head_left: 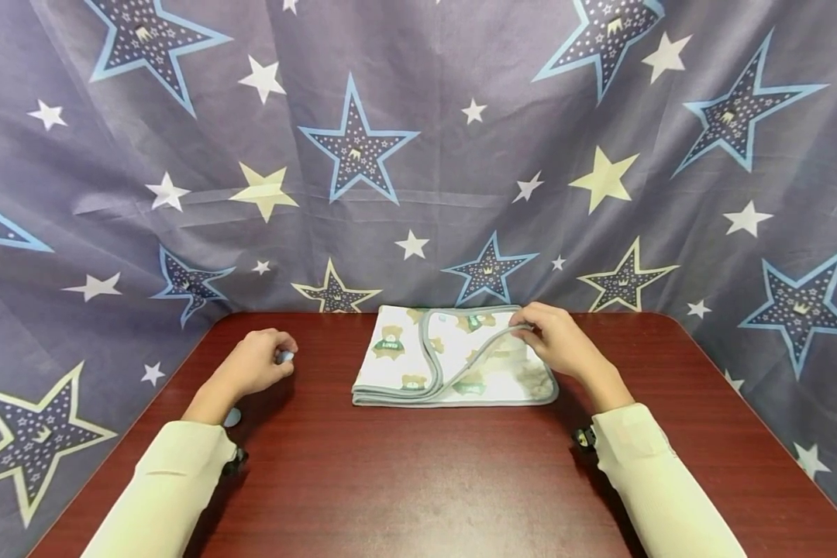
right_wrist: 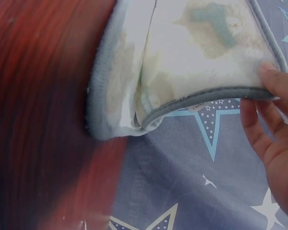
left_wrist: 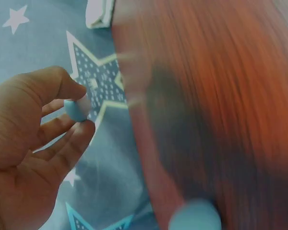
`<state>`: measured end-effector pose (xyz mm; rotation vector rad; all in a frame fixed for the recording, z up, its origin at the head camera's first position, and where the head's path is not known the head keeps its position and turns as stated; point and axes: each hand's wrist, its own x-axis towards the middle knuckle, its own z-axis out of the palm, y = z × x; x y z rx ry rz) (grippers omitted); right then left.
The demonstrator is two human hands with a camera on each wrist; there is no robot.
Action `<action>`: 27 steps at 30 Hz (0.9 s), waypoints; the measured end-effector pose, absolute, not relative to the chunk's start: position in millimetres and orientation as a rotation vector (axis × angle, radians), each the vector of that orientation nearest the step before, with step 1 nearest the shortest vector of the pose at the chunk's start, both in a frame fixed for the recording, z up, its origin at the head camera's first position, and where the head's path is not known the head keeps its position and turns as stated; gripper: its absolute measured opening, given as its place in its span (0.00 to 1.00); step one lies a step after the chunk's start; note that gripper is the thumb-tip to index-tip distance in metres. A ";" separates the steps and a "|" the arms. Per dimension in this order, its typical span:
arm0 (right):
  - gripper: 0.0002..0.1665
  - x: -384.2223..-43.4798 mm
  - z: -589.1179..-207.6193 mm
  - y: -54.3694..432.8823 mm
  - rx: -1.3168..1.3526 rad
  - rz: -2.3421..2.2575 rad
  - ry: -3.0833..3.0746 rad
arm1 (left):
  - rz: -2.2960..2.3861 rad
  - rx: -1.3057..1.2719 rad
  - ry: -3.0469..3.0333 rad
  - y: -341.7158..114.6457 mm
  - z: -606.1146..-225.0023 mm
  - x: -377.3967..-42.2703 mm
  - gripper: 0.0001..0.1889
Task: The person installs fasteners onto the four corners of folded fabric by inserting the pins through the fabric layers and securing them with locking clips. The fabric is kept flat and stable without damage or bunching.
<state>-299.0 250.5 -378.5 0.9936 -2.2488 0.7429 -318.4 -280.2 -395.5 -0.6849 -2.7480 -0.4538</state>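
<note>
Sleeves (head_left: 160,488) nearest; right fingers (right_wrist: 252,127) pinch blanket (head_left: 453,356) corner, left fingers (left_wrist: 81,139) blue piece (left_wrist: 77,111).

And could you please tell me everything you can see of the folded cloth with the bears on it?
The folded cloth is white, printed with brown bears in green, and bound with grey edging; it looks soft. It lies in several layers towards the far edge of the table. The right hand pinches a corner on its right side, holding an upper layer raised off those beneath. A small label reading CHINA shows beside the edging.
</note>
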 end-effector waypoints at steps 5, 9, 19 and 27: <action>0.12 -297.9 -377.1 251.0 0.998 0.748 -2.250 | -0.499 -0.707 -2.694 -256.4 -396.2 -325.2 0.10; 0.12 -297.5 -377.0 250.5 1.003 0.735 -2.244 | -0.516 -0.744 -2.646 -235.9 -393.9 -331.7 0.10; 0.11 -297.2 -377.4 251.2 1.017 0.733 -2.245 | -0.560 -0.840 -2.539 -171.8 -389.2 -343.1 0.12; 0.11 -296.5 -375.3 251.6 1.017 0.731 -2.248 | -0.608 -1.007 -2.402 -122.1 -386.6 -350.3 0.11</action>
